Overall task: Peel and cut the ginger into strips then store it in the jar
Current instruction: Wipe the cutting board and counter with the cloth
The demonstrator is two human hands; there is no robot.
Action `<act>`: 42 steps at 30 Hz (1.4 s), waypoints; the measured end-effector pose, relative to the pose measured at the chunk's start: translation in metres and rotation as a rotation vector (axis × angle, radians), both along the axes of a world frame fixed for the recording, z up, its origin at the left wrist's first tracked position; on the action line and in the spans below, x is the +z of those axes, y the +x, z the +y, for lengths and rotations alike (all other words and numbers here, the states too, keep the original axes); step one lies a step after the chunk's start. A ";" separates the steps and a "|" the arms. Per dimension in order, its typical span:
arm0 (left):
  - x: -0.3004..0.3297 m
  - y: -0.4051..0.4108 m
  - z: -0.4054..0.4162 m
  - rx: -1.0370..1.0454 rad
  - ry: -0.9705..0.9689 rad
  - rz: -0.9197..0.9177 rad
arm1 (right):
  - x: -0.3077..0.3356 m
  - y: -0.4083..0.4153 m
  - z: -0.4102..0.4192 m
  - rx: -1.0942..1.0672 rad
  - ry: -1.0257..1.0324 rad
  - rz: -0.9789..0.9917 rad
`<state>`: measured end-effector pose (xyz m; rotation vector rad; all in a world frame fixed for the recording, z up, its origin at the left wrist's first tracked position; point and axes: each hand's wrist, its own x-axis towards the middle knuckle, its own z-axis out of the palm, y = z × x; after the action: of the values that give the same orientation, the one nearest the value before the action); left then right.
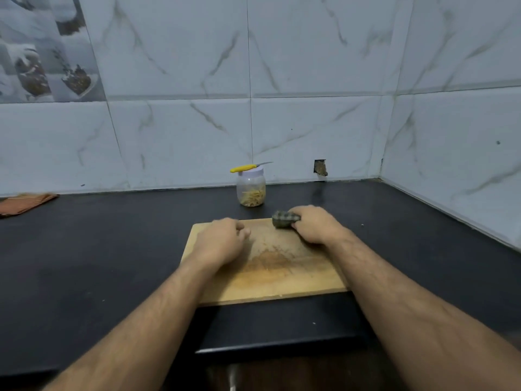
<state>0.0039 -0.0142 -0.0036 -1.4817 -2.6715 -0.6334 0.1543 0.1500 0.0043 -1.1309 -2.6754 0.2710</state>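
The right hand [315, 225] has its fingers curled round a dark, crumpled scrubbing pad [283, 219] at the far right corner of the cutting board [270, 280]; the pad juts out just beyond the fingers toward the middle of the board; the left hand [221, 242] lies on the board's left part with its fingers loosely curled under, and whether they pinch anything I cannot tell, since they are tucked away from the camera; between the two sets of fingers the wood carries a damp-looking brown stain and pale flecks of ginger residue [267, 259]; the cut ginger itself sits as yellow strips in the jar [251, 190], which stands on the counter [98, 249] beyond the fingers, near the wall, lid on; a yellow-handled knife [248, 167] is balanced across that lid, its blade overhanging to the right; that perch looks the chief risk, for a hard push of the pad away from the body could shove the board into the jar and tip the knife off, or topple the jar; the board may also skid on the smooth counter if the left fingers ease their pressure; flecks could be swept off the far edge.
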 end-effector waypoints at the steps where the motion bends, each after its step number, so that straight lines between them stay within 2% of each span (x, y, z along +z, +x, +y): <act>1: -0.006 0.004 -0.007 -0.007 -0.025 -0.009 | -0.007 0.000 -0.005 0.035 -0.029 -0.037; 3: -0.020 0.006 -0.014 -0.034 -0.063 -0.005 | -0.014 0.001 -0.021 0.084 -0.032 -0.053; 5: -0.028 0.005 -0.017 -0.031 -0.057 0.013 | -0.017 0.001 -0.045 0.129 -0.055 0.028; 9: -0.028 0.007 -0.018 -0.024 -0.013 0.019 | -0.021 0.029 -0.094 0.426 -0.119 0.112; 11: -0.029 0.007 -0.019 -0.027 0.002 0.012 | -0.011 0.056 -0.100 0.477 -0.172 0.146; 13: -0.029 0.007 -0.020 -0.029 0.021 0.014 | 0.001 0.072 -0.090 0.407 -0.162 0.287; 15: -0.029 0.007 -0.019 -0.030 0.057 0.007 | 0.018 0.072 -0.067 0.204 -0.067 0.518; 17: -0.030 0.007 -0.019 -0.028 0.081 -0.012 | 0.027 0.059 -0.038 0.042 -0.073 0.623; 19: -0.031 0.004 -0.019 -0.026 0.098 -0.030 | 0.023 0.038 -0.011 -0.007 -0.123 0.558; 23: -0.034 0.002 -0.016 -0.001 0.124 -0.031 | -0.006 0.005 0.000 -0.002 -0.118 0.075; 24: -0.033 0.003 -0.016 0.013 0.131 -0.031 | -0.008 -0.001 -0.006 0.020 -0.100 0.022; 28: -0.030 0.006 -0.017 0.061 0.161 -0.088 | -0.019 -0.006 -0.049 0.232 -0.152 0.105; 31: -0.027 0.006 -0.021 0.083 0.180 -0.170 | -0.023 0.019 -0.085 0.427 -0.155 0.117; 33: -0.026 0.008 -0.026 0.090 0.209 -0.231 | -0.019 0.048 -0.101 0.491 -0.243 0.112; 35: -0.026 0.008 -0.028 0.092 0.230 -0.275 | -0.010 0.075 -0.111 0.554 -0.393 0.187; 37: -0.024 0.008 -0.030 0.095 0.238 -0.321 | -0.002 0.087 -0.112 0.535 -0.562 0.348; 38: -0.021 0.008 -0.032 0.080 0.240 -0.365 | 0.002 0.086 -0.106 0.483 -0.571 0.416; 40: -0.016 0.005 -0.038 0.041 0.226 -0.373 | 0.013 0.079 -0.092 0.304 -0.369 0.493; 42: -0.014 -0.002 -0.050 0.000 0.154 -0.253 | 0.022 0.065 -0.072 0.094 -0.173 0.539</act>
<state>0.0020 -0.0647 -0.0180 -1.4491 -2.7223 -1.0660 0.2196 0.0784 0.0265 -0.8234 -2.2536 0.7229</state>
